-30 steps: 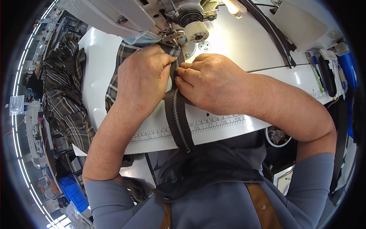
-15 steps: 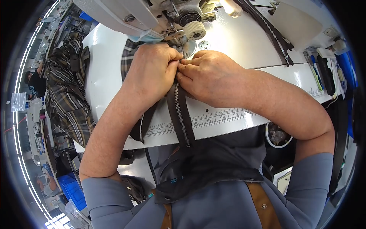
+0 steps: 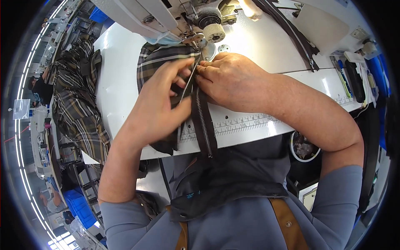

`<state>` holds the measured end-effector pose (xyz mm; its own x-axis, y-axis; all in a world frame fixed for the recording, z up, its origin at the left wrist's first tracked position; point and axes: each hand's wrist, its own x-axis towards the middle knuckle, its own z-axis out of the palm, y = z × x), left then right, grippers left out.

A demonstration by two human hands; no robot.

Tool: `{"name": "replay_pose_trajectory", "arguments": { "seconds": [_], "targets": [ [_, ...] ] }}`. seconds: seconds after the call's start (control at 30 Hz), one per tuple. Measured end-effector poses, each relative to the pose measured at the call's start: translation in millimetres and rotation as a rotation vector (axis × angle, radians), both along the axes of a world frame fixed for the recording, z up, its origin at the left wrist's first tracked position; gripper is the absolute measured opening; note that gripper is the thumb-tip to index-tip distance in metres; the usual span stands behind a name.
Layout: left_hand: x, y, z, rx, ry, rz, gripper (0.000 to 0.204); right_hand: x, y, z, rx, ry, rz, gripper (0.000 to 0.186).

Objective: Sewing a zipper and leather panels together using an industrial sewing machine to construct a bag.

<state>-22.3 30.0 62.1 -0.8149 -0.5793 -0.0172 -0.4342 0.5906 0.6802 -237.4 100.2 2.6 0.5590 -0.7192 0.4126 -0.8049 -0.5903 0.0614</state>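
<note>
A dark brown zipper [image 3: 203, 125] with metal teeth runs from the needle area of a white sewing machine [image 3: 160, 14] toward me, its lower end hanging over the table's front edge. Beside it on the left lies brown plaid cloth [image 3: 152, 60] with a dark strip and a pale edge, reaching under the presser foot. My right hand [image 3: 237, 85] pinches the upper zipper tape just in front of the foot; its fingertips partly hide the tape. Over the cloth's pale edge hovers my left hand [image 3: 160, 102], slightly blurred, thumb and fingers apart.
A printed ruler [image 3: 246, 125] runs along the table's front edge. Another zipper [image 3: 298, 37] lies at the back right, near pens [image 3: 345, 75] in a holder. Bunched plaid cloth [image 3: 79, 104] hangs at the left. A round bin [image 3: 304, 148] sits below the table at the right.
My left hand has let go near the presser foot, opened, and drawn back toward me, uncovering plaid cloth. The zipper's lower end has shifted slightly right. My right hand keeps its pinch.
</note>
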Motion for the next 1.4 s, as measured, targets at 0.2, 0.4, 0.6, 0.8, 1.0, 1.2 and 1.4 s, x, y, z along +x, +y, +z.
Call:
{"name": "replay_pose_trajectory", "arguments": {
  "seconds": [0.2, 0.4, 0.6, 0.8, 1.0, 1.2, 1.4],
  "targets": [
    [47.5, 77.5, -15.6, -0.176, 0.03, 0.031, 0.08, 7.0, 3.9, -1.5, -0.032, -0.079, 0.011, 0.032],
    [41.1, 60.6, -32.2, -0.726, 0.158, 0.119, 0.042, 26.8, 32.2, 3.8, -0.101, 0.096, 0.031, 0.021],
    [10.6, 64.3, -20.4, -0.62, 0.203, 0.119, 0.045, 55.3, 90.3, -9.7, -0.216, -0.092, -0.015, 0.039],
    [5.7, 77.5, -20.0, -0.484, 0.114, 0.046, 0.039, 61.3, 112.0, -15.3, -0.203, -0.192, -0.068, 0.037],
    [3.5, 71.6, -22.2, -0.522, 0.032, -0.054, 0.029, 57.6, 112.3, -16.3, -0.189, -0.181, -0.018, 0.034],
    [8.6, 67.3, -23.5, -0.466, 0.049, -0.086, 0.022, 58.2, 107.9, -16.8, -0.245, -0.236, 0.019, 0.032],
    [5.6, 67.4, -31.0, -0.631, 0.101, -0.162, 0.031, 51.0, 108.1, -12.5, -0.192, -0.232, 0.068, 0.032]
  ]
}}
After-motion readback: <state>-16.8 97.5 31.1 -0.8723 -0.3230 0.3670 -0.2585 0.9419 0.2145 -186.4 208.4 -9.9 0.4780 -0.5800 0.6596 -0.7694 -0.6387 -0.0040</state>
